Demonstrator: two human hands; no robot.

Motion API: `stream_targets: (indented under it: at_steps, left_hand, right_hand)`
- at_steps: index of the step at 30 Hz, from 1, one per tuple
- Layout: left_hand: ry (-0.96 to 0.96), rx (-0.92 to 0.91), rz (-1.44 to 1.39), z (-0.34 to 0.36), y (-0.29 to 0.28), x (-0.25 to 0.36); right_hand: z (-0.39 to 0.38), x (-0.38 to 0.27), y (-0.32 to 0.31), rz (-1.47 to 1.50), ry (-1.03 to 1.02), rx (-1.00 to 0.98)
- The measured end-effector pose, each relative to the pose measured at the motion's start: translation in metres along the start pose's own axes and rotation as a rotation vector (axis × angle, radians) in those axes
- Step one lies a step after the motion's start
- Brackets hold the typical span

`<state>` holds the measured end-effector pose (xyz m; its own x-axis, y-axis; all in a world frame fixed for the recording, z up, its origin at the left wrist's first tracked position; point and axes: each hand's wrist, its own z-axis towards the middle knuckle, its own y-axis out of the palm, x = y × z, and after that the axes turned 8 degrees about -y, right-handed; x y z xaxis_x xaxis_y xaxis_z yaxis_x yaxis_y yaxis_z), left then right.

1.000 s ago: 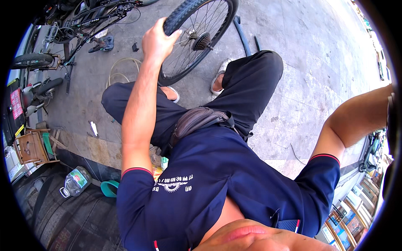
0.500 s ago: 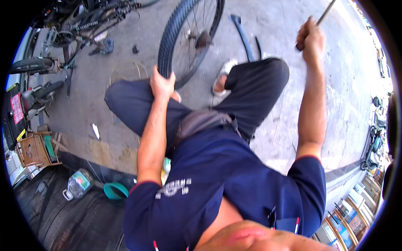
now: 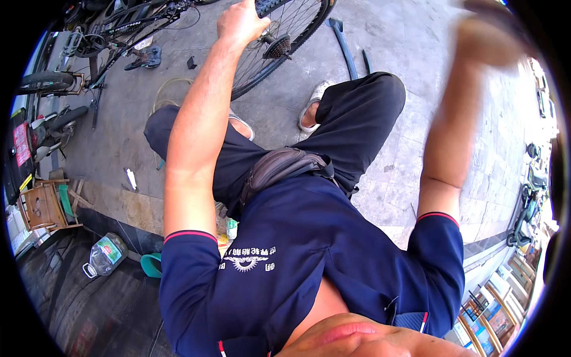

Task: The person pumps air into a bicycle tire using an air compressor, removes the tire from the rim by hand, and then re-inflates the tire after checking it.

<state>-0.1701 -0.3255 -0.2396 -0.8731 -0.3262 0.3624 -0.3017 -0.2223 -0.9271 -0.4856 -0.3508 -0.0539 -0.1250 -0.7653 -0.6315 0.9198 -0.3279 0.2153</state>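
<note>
Between and beyond my bent knees stands a bicycle wheel [image 3: 294, 35] with a black knobby tyre and a rear cassette [image 3: 277, 49]. My left hand [image 3: 242, 22] grips the tyre at the top of the view, fingers wrapped round it. My right hand [image 3: 486, 40], raised at the upper right, is smeared by motion beside a dark blurred shape; its fingers and what they hold cannot be made out. Two dark strips [image 3: 341, 46] lie on the paving right of the wheel.
Bicycles [image 3: 95, 50] and a small wooden chair [image 3: 40, 205] are at the left. A water bottle [image 3: 106, 254] lies on a dark surface beside a teal funnel-like item [image 3: 151, 265]. Scooters [image 3: 523, 208] and wooden furniture [image 3: 493, 309] are at the right.
My left hand dropped lower with the tyre, then rose again. My right hand came up into view gripping a metal rod with a dark handle, then swung rightward into a blur.
</note>
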Motion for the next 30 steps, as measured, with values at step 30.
stream_targets:
  at_steps: [30]
  left_hand:
    - [0.217, -0.076, -0.292, -0.025, -0.028, -0.116]
  right_hand:
    - [-0.194, 0.038, -0.032, -0.110, 0.492, -0.424]
